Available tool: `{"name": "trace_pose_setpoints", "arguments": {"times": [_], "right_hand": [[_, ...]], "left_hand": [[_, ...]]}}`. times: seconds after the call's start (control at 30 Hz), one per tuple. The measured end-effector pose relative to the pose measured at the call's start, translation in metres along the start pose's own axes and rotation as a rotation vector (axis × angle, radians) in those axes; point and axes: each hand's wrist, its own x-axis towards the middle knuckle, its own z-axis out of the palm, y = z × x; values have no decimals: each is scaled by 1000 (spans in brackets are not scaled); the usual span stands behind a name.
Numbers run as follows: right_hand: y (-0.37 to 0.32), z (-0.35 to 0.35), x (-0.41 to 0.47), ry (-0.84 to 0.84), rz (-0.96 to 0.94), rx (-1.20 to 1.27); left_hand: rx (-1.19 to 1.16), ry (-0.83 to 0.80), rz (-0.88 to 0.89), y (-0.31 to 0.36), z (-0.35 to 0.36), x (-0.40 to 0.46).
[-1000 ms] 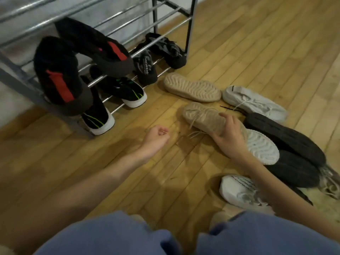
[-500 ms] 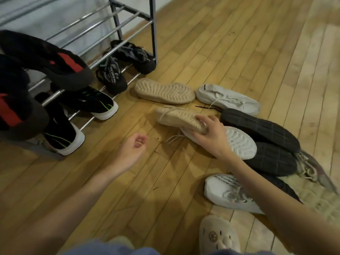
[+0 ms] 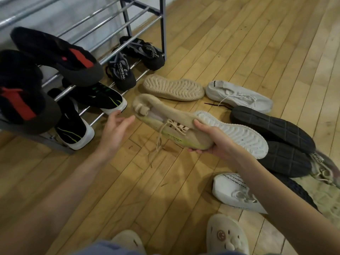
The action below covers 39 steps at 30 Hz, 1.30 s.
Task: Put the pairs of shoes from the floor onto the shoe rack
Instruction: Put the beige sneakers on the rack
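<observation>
My right hand (image 3: 214, 139) grips the toe end of a beige knit sneaker (image 3: 165, 118), held above the floor with its opening facing up and its laces dangling. My left hand (image 3: 115, 130) is open, fingers spread, just left of the sneaker's heel and not touching it. The matching beige sneaker (image 3: 173, 87) lies sole-up on the floor by the metal shoe rack (image 3: 128, 24). The rack holds black-and-red slippers (image 3: 58, 52), black sneakers with white soles (image 3: 99, 98) and black sandals (image 3: 121, 72).
On the wooden floor to the right lie a white sneaker (image 3: 239, 96), a white sole-up shoe (image 3: 237, 131), two dark sole-up shoes (image 3: 272, 126), and another white sneaker (image 3: 233, 190). A rug edge (image 3: 327, 196) shows at right. My feet wear beige clogs (image 3: 226, 234).
My right hand has lifted the beige sneaker off the floor and turned it opening-up. My left hand has risen and opened toward its heel. The view shifted back toward the rack.
</observation>
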Motion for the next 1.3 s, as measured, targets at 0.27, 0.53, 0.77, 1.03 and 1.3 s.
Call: {"name": "trace_pose_setpoints", "arguments": {"times": [0.27, 0.53, 0.77, 1.03, 1.3], "right_hand": [[-23, -2, 19, -142, 28, -423], [-58, 29, 93, 27, -173, -154], [-76, 37, 174, 511, -449, -1233], [-90, 41, 218, 422, -429, -1628], [-105, 40, 149, 593, -889, -1202]], "left_hand": [[315, -142, -6, -20, -18, 4], [-68, -109, -274, -46, -31, -7], [-260, 21, -318, -62, -38, -17], [-286, 43, -292, -59, -49, -28], [-380, 92, -263, -47, -55, -44]]}}
